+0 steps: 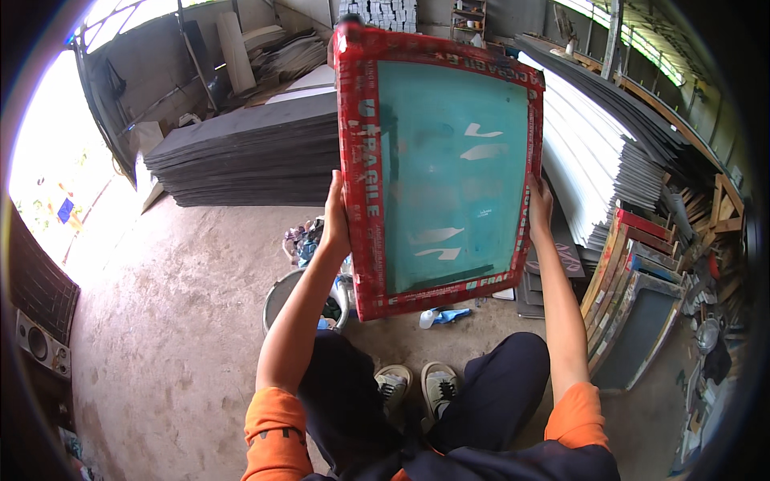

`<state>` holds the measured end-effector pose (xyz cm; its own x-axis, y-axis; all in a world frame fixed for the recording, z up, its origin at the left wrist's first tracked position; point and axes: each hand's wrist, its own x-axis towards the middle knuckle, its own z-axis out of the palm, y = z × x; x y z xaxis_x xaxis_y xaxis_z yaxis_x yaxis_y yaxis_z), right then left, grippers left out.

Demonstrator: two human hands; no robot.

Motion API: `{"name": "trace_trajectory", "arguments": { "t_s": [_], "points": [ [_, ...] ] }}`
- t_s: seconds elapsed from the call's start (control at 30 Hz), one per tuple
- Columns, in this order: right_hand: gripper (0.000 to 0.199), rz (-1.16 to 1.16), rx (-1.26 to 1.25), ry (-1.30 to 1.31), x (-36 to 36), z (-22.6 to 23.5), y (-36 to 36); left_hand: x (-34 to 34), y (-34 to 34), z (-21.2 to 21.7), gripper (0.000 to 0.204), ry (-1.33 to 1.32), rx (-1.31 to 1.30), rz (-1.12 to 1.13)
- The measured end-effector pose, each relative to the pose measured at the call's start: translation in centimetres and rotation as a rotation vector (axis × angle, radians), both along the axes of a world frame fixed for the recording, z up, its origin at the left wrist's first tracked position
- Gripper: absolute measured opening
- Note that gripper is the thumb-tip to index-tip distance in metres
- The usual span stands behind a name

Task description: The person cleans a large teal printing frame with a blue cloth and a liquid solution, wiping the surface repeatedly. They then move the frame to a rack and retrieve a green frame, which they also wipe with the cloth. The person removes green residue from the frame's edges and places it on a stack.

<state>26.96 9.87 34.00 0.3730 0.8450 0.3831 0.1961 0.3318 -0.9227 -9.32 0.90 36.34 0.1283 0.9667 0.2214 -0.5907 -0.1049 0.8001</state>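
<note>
Okay, left hand (pixel 337 218) and right hand (pixel 540 210) grip the frame (pixel 453 172) by opposite sides, fingertips mostly hidden behind. Uneven hold might let it slip onto the bucket (pixel 273 307). Raised above the floor (pixel 160 313), teal face toward the person (pixel 501 461), long axis near upright, top leaning slightly left.

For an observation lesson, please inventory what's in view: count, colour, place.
Panel: one, teal, red border, between hands
Dark sheets: one stack, grey, back left
Pale sheets: one stack, white, right
Frames: several, mixed, right
Bucket: one, grey, near left knee
Bottle: one, whitish, floor
Cloth: one, blue, beside bottle
Speaker: one, grey, left
Shoes: two, pale, floor
Sleeves: two, orange, lower edge
Left hand: one, bare, panel's left edge
Right hand: one, bare, panel's right edge
</note>
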Motion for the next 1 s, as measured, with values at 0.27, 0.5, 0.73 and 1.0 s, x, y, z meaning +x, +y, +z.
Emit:
{"name": "trace_trajectory", "arguments": {
  "t_s": [0.27,0.5,0.73,1.0],
  "points": [
    [0.063,0.088,0.347,-0.184,-10.8,6.1,-3.5,9.1,-1.9,1.7,0.056,0.219,-0.266,0.230],
    [0.062,0.147,0.282,-0.022,-14.2,7.2,-10.0,14.2,-1.9,1.0,0.036,0.322,-0.006,0.443],
    [0.086,-0.003,0.262,-0.250,-14.5,6.4,-9.5,14.9,-2.8,0.8,0.039,0.160,-0.111,0.367],
    [0.090,0.046,0.243,-0.129,-12.4,7.8,-11.1,13.4,-3.1,1.9,0.050,0.402,0.136,0.198]
  ]
}}
